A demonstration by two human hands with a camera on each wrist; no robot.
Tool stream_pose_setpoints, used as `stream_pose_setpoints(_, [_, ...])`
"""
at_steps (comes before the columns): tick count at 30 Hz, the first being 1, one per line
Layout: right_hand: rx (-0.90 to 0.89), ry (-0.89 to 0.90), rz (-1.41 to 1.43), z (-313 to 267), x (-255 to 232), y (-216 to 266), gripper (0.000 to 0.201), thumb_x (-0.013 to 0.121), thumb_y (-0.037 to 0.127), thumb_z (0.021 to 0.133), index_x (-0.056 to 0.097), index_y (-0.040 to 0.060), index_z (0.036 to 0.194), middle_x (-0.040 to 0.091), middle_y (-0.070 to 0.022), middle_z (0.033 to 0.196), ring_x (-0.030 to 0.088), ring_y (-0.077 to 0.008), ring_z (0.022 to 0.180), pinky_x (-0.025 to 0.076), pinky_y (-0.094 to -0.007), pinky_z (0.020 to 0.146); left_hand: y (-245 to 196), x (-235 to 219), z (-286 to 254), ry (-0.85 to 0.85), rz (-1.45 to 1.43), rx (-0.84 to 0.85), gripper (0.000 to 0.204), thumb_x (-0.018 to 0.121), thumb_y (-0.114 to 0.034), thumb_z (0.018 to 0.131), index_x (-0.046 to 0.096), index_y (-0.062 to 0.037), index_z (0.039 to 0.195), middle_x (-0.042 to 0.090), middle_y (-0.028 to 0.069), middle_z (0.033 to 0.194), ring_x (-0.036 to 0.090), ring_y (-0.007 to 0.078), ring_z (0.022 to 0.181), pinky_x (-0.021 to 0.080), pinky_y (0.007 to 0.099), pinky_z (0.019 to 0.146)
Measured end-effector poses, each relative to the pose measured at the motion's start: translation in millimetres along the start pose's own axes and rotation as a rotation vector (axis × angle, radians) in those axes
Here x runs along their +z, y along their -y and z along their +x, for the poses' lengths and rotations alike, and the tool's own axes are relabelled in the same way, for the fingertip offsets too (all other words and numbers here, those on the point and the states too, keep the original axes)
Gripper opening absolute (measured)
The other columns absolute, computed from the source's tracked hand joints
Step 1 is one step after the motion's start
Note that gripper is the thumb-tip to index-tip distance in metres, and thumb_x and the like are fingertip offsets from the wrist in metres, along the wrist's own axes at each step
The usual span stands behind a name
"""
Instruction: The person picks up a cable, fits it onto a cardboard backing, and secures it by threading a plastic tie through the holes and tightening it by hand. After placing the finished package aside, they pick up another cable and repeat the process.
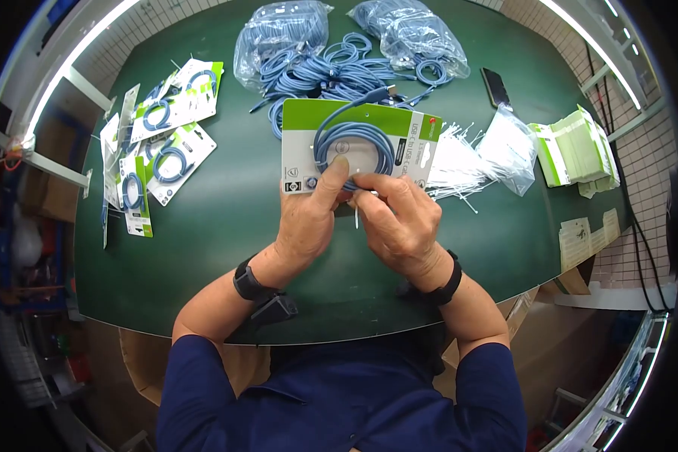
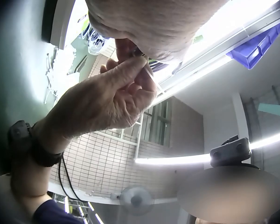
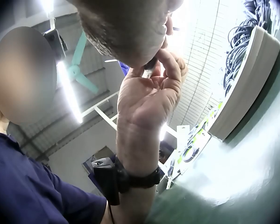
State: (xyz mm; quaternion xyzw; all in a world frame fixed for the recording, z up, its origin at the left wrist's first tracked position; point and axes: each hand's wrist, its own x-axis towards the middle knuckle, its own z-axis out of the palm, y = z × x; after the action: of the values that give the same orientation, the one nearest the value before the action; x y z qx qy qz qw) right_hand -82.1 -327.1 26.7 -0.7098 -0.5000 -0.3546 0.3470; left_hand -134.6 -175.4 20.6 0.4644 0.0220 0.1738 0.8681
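Observation:
A green-and-white card (image 1: pixel 297 143) is held up over the table, with a coiled blue cable (image 1: pixel 388 151) lying on its face. The left hand (image 1: pixel 309 215) grips the card's lower edge, its thumb pressing on the coil. At the coil's bottom the right hand (image 1: pixel 403 218) pinches a thin white tie (image 1: pixel 357 218), whose end hangs down between the hands. In the left wrist view the right hand (image 2: pixel 102 100) has its fingertips together; the right wrist view shows the left hand (image 3: pixel 149 98) with curled fingers, what they hold being mostly hidden.
Carded cables (image 1: pixel 172 164) lie in a pile at the left. Loose blue cables (image 1: pixel 331 71) and plastic bags of cables (image 1: pixel 282 34) are at the back. White ties (image 1: pixel 456 162), a clear bag (image 1: pixel 508 151), a phone (image 1: pixel 495 87) and a stack of cards (image 1: pixel 580 151) lie at the right.

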Motion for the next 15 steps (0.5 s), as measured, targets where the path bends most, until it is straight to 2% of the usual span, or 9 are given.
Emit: stream_pose_setpoints(15, [0.053,0.009,0.035,-0.7,-2.4,0.5,0.03,0.08,-0.005,0.073,0.068,0.0046,0.099,0.073,-0.0107,0.102,0.067,-0.0214,0.071,0.054,-0.0326,0.058,9.1,-0.8,-0.3,-0.061,0.013,-0.015,0.031,0.07,-0.018,0.104,0.06,-0.0045,0.13,0.07,0.0054,0.114,0.069,0.0134,0.093,0.061,0.028,0.071])
